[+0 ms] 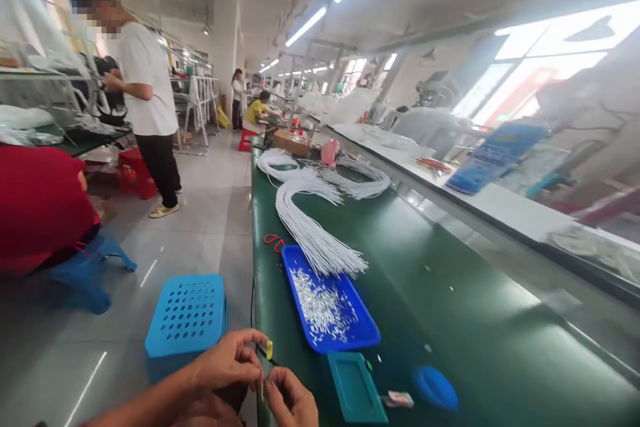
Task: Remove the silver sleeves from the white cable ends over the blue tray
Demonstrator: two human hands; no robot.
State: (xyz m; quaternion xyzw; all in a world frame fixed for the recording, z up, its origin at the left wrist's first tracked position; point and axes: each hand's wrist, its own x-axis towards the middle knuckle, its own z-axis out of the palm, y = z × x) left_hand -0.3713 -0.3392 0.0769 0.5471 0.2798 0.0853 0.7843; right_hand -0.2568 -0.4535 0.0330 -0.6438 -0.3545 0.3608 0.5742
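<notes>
My left hand (233, 361) is at the table's near left edge, its thumb and fingers pinched on something thin that I cannot make out. A yellow wrap (269, 349) shows on one fingertip. Close beside it, my right hand (291, 399) is pinched too, its fingertips almost touching the left ones. What lies between them is too small to name. Beyond the hands, a blue tray (370, 332) holds many small white pieces. The end of a bundle of white cords (320, 237) rests over the tray's far edge. A teal tray (356, 387) lies right of my hands.
A green table (425, 267) stretches forward, bearing more cord bundles, red-handled scissors (274, 240) and a blue oval object (435, 387). Left are a blue stool (187, 313), a standing person in white (145, 80) and a seated person in red (43, 207).
</notes>
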